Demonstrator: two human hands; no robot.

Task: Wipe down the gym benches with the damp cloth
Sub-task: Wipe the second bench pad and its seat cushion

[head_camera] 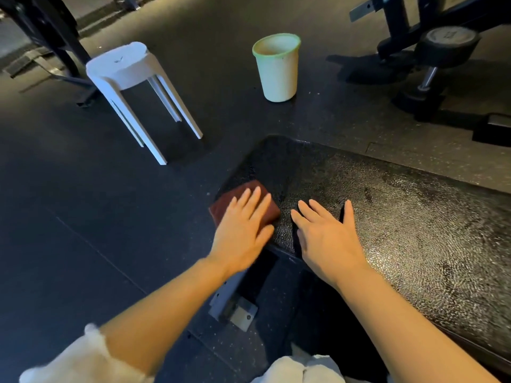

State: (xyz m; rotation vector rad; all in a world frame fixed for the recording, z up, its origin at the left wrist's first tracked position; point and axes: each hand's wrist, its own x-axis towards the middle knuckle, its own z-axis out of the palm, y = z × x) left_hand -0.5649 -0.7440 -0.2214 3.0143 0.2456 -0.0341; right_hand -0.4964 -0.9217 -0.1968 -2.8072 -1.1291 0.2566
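Head view, single frame: bench [387, 217] pad runs from centre to the lower right edge, black, pebbled, with a wet sheen over most of its surface. Cloth [243, 201], brown and folded flat, lies on the pad at its near left corner, partly overhanging the edge. My left hand [243, 230] lies flat on top of the cloth, fingers straight and slightly spread, pressing down and gripping nothing; slight blur on this hand. My right hand [329, 236] rests palm down on the bare pad just beside the cloth, not touching it, fingers straight, thumb spread toward the right, nothing held. Both forearms are bare, with pale sleeves [83, 357] pushed up near the bottom edge. Bench frame bracket [235, 305], grey metal with a bolted plate, shows below the pad between my arms. Floor [83, 217] is dark speckled rubber. White plastic stool [130, 70] stands upright on the floor to the upper left, well apart from the bench. Pale bucket [278, 70] with a green rim stands upright beyond the bench end; contents cannot be determined. Black gym machine [431, 51] with a round weight occupies the upper right corner
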